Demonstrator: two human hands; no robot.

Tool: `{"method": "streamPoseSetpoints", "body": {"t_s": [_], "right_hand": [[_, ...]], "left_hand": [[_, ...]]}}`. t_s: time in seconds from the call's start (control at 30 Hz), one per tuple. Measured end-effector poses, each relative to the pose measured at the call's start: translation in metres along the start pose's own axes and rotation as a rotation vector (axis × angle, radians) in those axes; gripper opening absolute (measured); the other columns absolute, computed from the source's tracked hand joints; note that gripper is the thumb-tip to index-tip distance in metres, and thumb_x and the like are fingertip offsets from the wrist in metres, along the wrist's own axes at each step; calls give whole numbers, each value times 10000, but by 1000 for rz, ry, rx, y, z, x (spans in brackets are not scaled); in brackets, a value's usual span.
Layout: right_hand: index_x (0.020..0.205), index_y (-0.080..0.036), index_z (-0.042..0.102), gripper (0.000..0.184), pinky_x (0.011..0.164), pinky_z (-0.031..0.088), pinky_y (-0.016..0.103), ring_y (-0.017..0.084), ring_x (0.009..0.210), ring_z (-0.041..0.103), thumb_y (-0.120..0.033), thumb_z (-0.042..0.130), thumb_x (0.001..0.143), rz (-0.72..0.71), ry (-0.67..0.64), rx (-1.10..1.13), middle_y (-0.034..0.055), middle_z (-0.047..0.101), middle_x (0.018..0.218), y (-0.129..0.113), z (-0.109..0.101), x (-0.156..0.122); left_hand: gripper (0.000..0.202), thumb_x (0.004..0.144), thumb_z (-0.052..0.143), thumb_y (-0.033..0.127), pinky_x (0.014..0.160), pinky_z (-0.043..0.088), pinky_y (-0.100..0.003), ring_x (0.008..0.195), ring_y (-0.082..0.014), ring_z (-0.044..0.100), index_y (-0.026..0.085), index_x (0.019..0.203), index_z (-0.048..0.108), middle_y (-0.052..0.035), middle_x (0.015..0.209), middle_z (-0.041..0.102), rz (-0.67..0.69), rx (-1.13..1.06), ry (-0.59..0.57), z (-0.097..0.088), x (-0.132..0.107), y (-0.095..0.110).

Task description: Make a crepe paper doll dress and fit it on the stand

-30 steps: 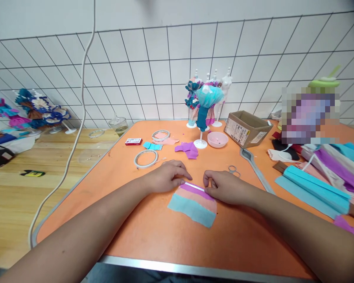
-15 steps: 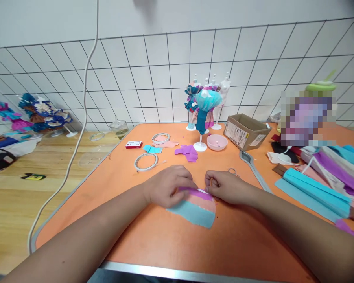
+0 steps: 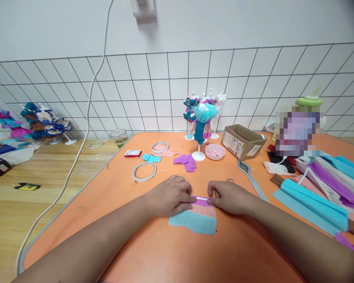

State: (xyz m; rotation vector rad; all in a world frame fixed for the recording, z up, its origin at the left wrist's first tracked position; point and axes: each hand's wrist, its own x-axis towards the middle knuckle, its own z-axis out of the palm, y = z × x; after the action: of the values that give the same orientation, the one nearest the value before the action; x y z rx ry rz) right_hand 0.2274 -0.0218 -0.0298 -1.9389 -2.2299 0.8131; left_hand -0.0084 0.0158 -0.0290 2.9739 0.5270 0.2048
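This looks like a craft room or small workshop. Little dress stands [image 3: 198, 156] wearing crinkled coloured outfits [image 3: 205, 113] rise from the orange surface [image 3: 242, 247], among rolls of tape [image 3: 144, 179], coloured scraps [image 3: 188, 162] and a cardboard box [image 3: 238, 147]. Folded coloured sheets [image 3: 315, 200] lie at the right; a white tiled wall [image 3: 181, 70] stands behind.

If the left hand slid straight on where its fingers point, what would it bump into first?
Probably the right hand. The left hand points towards it along the white strip on the striped paper, though depth is hard to judge here.
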Motion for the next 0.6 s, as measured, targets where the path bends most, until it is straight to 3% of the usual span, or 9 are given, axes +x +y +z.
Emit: {"method": "streamPoseSetpoints", "body": {"t_s": [0.07, 0.2, 0.33, 0.47, 0.6], "right_hand": [[860, -240, 608, 194, 624, 326, 266, 209, 835, 559, -417, 586, 784, -5, 6, 25, 18, 634, 764, -1, 0, 0], [867, -231, 625, 316, 597, 308, 272, 202, 826, 558, -529, 570, 774, -9, 176, 2, 41, 621, 941, -13, 5, 0], [771, -220, 628, 158, 563, 286, 265, 170, 795, 560, -373, 593, 784, -11, 141, -22, 26, 611, 913, -24, 11, 1], [725, -197, 598, 122, 591, 311, 266, 163, 796, 552, -272, 560, 813, -128, 117, -41, 26, 604, 857, -28, 11, -1], [794, -193, 571, 115, 691, 349, 284, 182, 874, 528, -230, 492, 869, -315, 269, -83, 39, 602, 894, -30, 11, -5]], "left_hand": [[307, 901, 476, 405, 856, 373, -362, 914, -207, 540, 269, 1097, 668, -74, 994, 620, 9, 26, 9, 0, 0, 1], [300, 902, 478, 396, 843, 372, -356, 899, -199, 546, 274, 1119, 645, -67, 972, 626, 32, 55, 44, 2, -1, 0], [281, 903, 475, 357, 836, 371, -362, 879, -202, 536, 268, 1123, 624, -67, 915, 633, 63, 102, 74, -2, -3, -1], [392, 848, 525, 494, 855, 371, -369, 952, -226, 526, 241, 1134, 613, -82, 1000, 618, -145, -11, 159, -3, -6, -5], [389, 786, 589, 550, 903, 347, -383, 998, -229, 530, 237, 1009, 646, -52, 996, 624, -358, -212, 175, 5, -4, -9]]}}
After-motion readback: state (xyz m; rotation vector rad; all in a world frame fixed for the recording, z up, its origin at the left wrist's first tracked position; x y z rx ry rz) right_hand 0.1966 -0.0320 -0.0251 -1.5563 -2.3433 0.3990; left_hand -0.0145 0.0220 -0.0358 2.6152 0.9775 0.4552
